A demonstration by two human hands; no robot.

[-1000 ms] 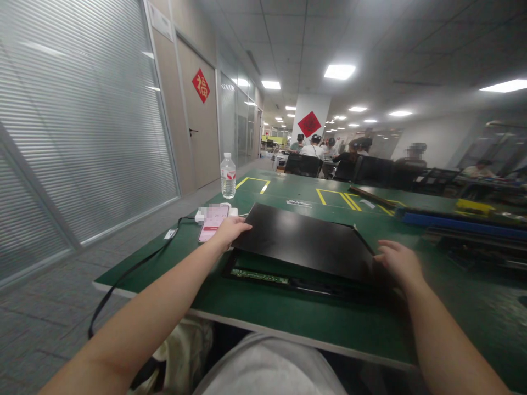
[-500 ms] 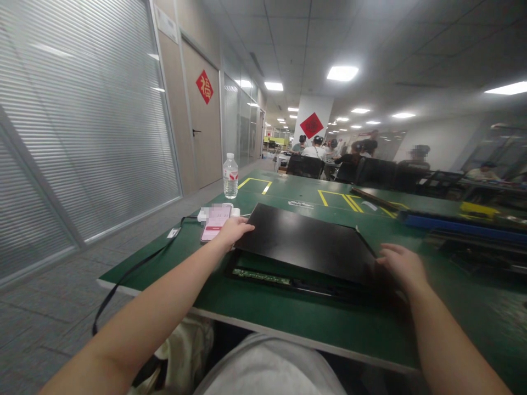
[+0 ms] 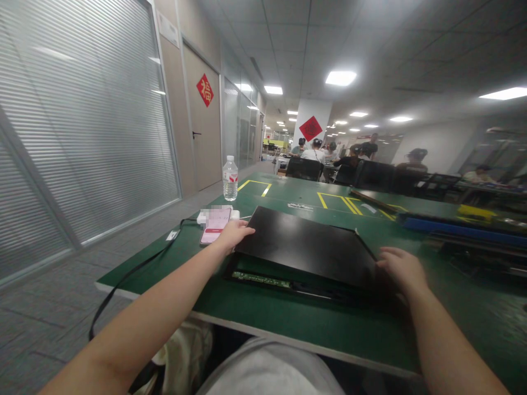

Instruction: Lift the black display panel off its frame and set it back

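Observation:
A thin, dark, flat screen panel [image 3: 304, 241] lies tilted above a black frame [image 3: 329, 292] on the green table. My left hand [image 3: 236, 235] pinches the panel's left edge, thumb on top. At the opposite edge, my right hand [image 3: 401, 267] has its fingers curled against the panel's right side. Along the near side, a strip of green circuit board [image 3: 260, 279] shows in the frame. The panel hides the rest of the frame's inside. A phone [image 3: 215, 222] with a lit pink and white screen rests just beyond my left hand.
A water bottle [image 3: 230, 179] stands at the table's far left. A black strap [image 3: 135, 270] hangs over the left edge. Long dark and blue parts [image 3: 453, 226] lie at the right, near a yellow item [image 3: 477, 213]. Several people sit in the background.
Both hands keep their places on the panel, which has hardly moved. The view has tilted very slightly, so everything sits a little lower.

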